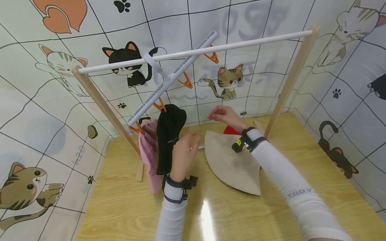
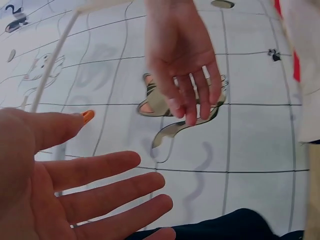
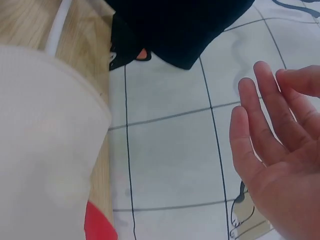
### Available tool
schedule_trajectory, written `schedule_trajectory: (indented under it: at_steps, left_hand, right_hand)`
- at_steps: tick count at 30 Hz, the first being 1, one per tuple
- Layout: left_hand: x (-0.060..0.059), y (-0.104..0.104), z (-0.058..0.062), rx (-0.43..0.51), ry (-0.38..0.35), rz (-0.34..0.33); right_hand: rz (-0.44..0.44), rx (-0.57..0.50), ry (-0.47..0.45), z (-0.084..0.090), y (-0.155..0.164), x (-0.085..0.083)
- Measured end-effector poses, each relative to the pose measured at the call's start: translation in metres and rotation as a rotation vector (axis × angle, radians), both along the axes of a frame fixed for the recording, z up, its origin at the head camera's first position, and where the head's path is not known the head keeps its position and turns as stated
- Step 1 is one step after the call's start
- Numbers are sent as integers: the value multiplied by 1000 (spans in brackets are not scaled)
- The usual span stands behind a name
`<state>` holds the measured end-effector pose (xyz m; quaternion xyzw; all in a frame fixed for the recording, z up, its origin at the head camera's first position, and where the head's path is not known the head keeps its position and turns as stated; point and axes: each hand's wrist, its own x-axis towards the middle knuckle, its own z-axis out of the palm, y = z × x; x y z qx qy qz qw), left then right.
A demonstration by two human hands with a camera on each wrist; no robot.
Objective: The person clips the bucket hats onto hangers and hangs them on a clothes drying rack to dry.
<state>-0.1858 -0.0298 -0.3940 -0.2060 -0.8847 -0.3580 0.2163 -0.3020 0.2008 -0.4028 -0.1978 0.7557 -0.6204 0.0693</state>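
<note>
My left hand is raised with relaxed fingers in front of a hanging black cloth hat with small white lettering. Nothing is in its spread fingers in the left wrist view. Beyond it, my right hand is held empty in the air, fingers loosely extended in the right wrist view. A pink cloth item hangs beside the black hat, both by orange clips of a pale clip hanger. Below my right wrist is a beige folded bucket hat, partly covering something red.
The hanger hooks over a white rod carried by wooden posts. Two more orange clips, one of them a bare clip, dangle toward the back. Cat-patterned tiled sheeting surrounds the wooden table.
</note>
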Motion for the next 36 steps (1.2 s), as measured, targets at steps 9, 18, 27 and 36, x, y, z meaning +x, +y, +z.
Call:
schedule_trajectory:
  at_steps: [9,18,27,36]
  left_hand:
    - [2,16,-23,-127,-165,-49]
    - [19,62,-45,-320,-230,-183]
    - [21,98,-67,-516,-239,-405]
    - [39,132,-89,-767,-190,-601]
  right_hand:
    - [7,156,33,-5,23,-1]
    - [-20,349,55,9,35,10]
    - [9,386,100,-14,50,2]
    - [-37,427,19,-21,60,3]
